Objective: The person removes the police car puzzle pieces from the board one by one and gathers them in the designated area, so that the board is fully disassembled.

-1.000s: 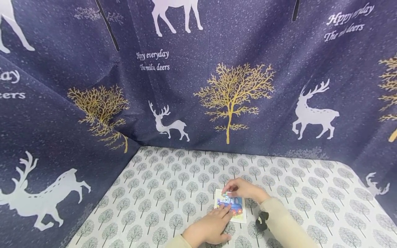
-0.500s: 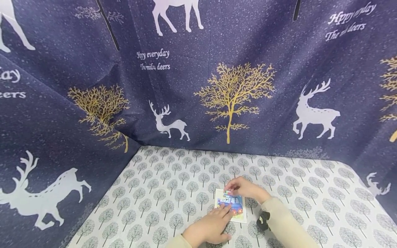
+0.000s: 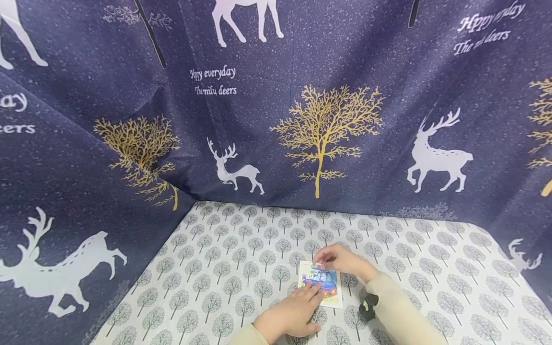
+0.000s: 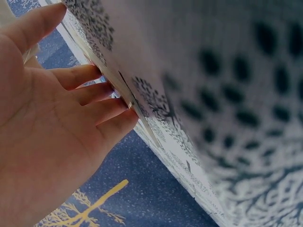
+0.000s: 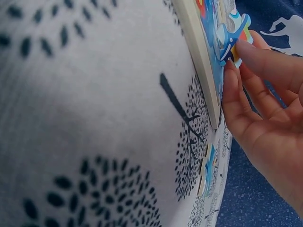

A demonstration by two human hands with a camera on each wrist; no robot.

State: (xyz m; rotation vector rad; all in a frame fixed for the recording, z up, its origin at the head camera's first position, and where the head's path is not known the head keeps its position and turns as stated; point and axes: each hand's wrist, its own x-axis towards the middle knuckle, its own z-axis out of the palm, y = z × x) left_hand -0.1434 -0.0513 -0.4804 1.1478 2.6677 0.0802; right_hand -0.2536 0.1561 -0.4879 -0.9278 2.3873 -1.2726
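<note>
A jigsaw puzzle board (image 3: 340,296) with a pale wooden border and a blue cartoon car picture lies flat on the tablecloth. My left hand (image 3: 295,311) rests on its lower left part, fingers straight and touching the picture. In the left wrist view those fingertips (image 4: 128,111) meet the thin board from the side. At the board's top edge, my right hand (image 3: 342,261) pinches a colourful puzzle piece (image 5: 232,38) between thumb and fingers. The piece is tilted up from the board's face. From the head view, the right fingers partly cover it.
Another loose puzzle piece (image 5: 207,170) lies on the cloth beyond the board in the right wrist view. The white tablecloth (image 3: 233,268) carries a tree print. Dark blue curtains (image 3: 267,158) with deer and trees stand behind and at the sides.
My right hand has shifted slightly right along the board's top edge with the puzzle piece, uncovering more of the car. The left hand has stayed on the board.
</note>
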